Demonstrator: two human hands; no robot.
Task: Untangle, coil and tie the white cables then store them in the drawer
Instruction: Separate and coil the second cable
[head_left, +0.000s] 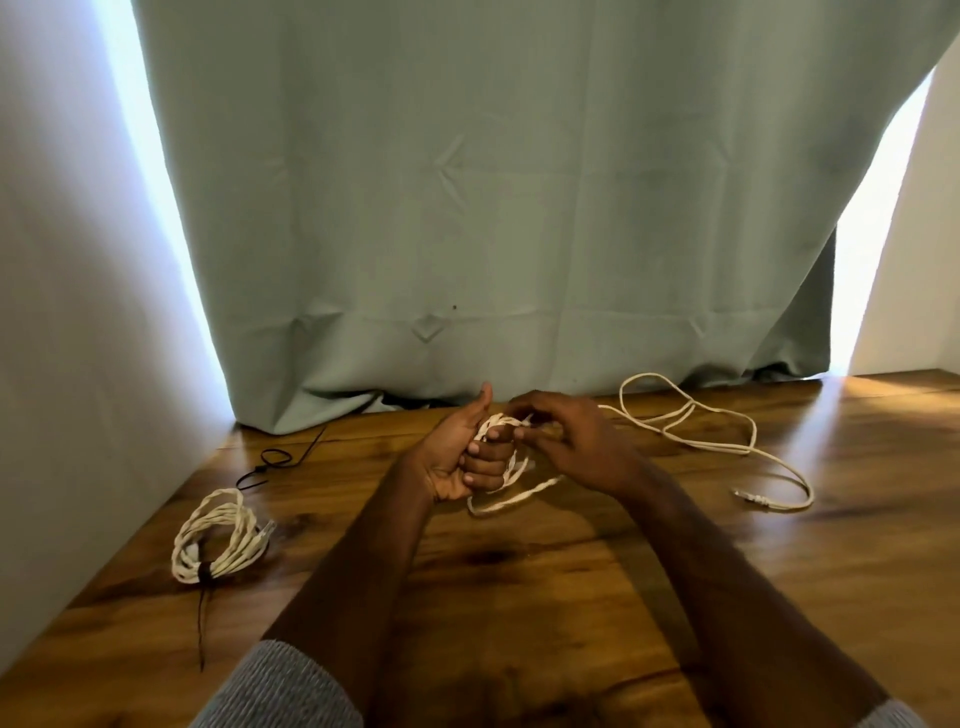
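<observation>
Left hand (470, 457) grips the white cable (691, 441) coil, fingers curled; right hand (566, 441) pinches a strand. Tied coil (218, 540) and black tie (275, 460) lie left on the table (571, 597).

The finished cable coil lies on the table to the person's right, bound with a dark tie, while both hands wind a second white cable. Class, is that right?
Not quite. The finished coil, bound with the dark tie, lies on the table to the person's left, not right, as the head view shows. The left hand and right hand do wind the second cable.
</observation>
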